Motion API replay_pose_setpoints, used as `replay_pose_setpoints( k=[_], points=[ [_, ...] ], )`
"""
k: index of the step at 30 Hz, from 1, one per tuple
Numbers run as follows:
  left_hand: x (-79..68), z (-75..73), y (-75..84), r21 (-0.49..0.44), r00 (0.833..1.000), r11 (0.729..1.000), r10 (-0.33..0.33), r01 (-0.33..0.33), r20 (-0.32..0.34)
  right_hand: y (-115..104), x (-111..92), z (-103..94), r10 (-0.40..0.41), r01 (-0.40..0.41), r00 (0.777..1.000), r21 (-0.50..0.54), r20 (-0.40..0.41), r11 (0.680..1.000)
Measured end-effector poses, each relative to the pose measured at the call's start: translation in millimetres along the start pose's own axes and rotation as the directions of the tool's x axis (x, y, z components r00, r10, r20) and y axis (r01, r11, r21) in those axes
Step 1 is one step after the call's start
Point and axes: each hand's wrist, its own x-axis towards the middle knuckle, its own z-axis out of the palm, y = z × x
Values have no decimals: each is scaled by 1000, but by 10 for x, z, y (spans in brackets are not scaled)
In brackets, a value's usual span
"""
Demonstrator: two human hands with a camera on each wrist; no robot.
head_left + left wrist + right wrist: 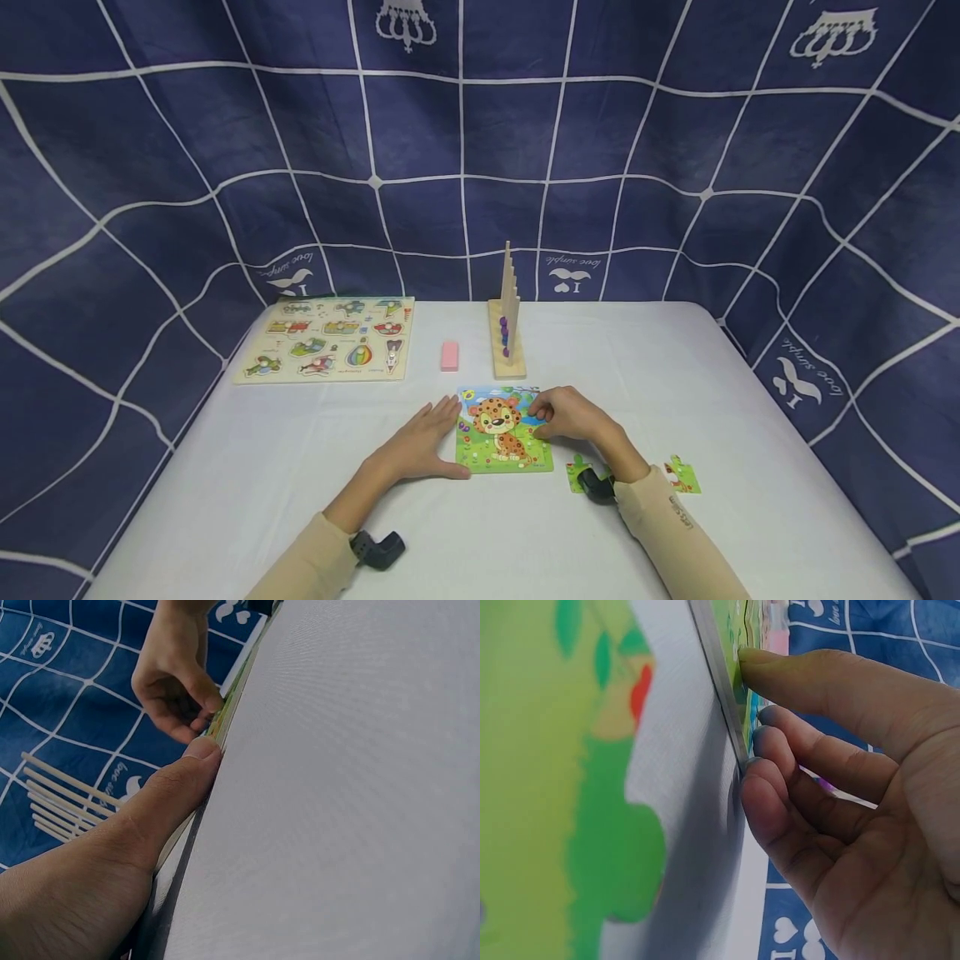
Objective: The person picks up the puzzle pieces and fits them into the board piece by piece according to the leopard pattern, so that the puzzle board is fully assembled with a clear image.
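Observation:
A jigsaw puzzle (498,457) with a spotted leopard cub on green and blue lies flat in the middle of the table. My left hand (420,443) is spread along its left side, fingertips by the upper left corner and thumb (196,750) at the lower left edge. At the right edge my right hand (576,414) bends its fingers and thumb around a puzzle piece; its thumb (769,667) touches the green printed face. The piece's outline is mostly hidden by the fingers. A loose green puzzle piece (573,477) lies below the right wrist, partly covered by the wrist camera.
Another loose puzzle piece (688,477) lies right of the sleeve. Behind the puzzle stand a pink block (449,356) and a wooden stand (510,369) with upright pegs and purple beads. A wooden vehicle puzzle board (288,360) lies back left. A blue checked curtain (510,133) surrounds the table.

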Motion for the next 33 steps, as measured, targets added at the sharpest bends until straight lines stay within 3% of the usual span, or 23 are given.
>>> replay_pose_setpoints(
  k=[20, 33],
  points=[
    [8, 5, -18, 10, 1000, 1000, -2, 2, -3, 87, -51, -77, 9, -9, 1000, 42, 11, 999],
    [6, 21, -24, 16, 1000, 1000, 4, -4, -6, 137, -200, -135, 33, -33, 999, 39, 11, 999]
  ],
)
